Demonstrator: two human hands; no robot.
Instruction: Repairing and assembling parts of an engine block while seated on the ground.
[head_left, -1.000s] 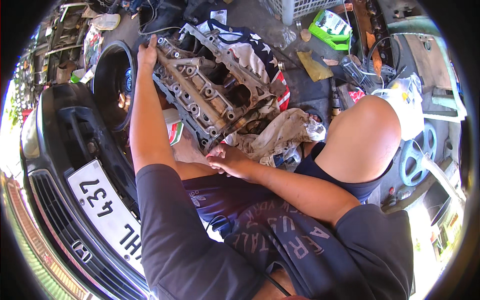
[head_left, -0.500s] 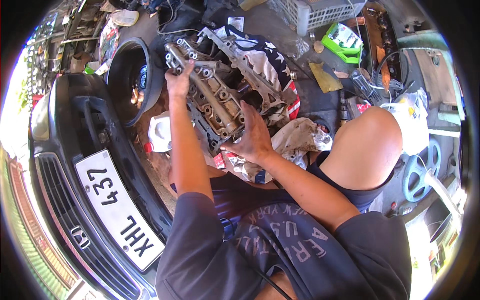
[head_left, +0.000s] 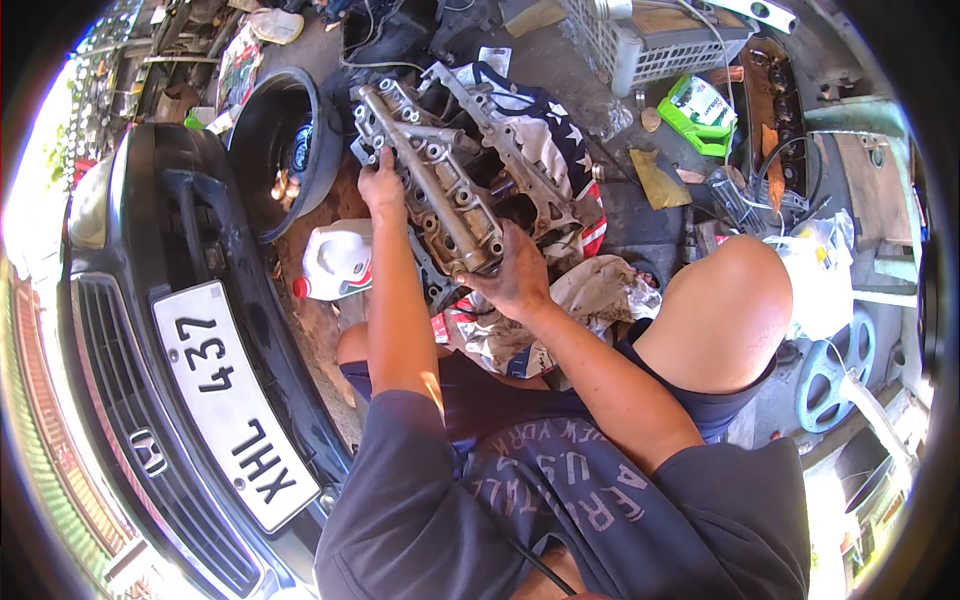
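Both hands are on a metal rocker arm assembly [head_left: 440, 200], a long frame with a thick tube and bolt bosses along it. My left hand [head_left: 381, 188] is closed on its far left end, thumb on top. At its near right end my right hand [head_left: 518, 278] grips the corner, thumb along the near edge and fingers partly hidden. Beneath and beside it lies a larger metal engine part, probably a cylinder head [head_left: 550, 205], with a pale flat flange. How far the assembly is raised off that part, I cannot tell.
A dark car bumper [head_left: 190, 190] runs along the left, beside a black basin [head_left: 245, 220]. A white jug [head_left: 335, 255] stands near my left forearm. Stained cloths [head_left: 590, 290] lie by my right wrist. Farther right are a green bottle [head_left: 690, 125] and a grey crate [head_left: 640, 60].
My right hand, open beside the assembly's near end before, has closed on it. My left hand keeps its grip. The whole view has shifted slightly.
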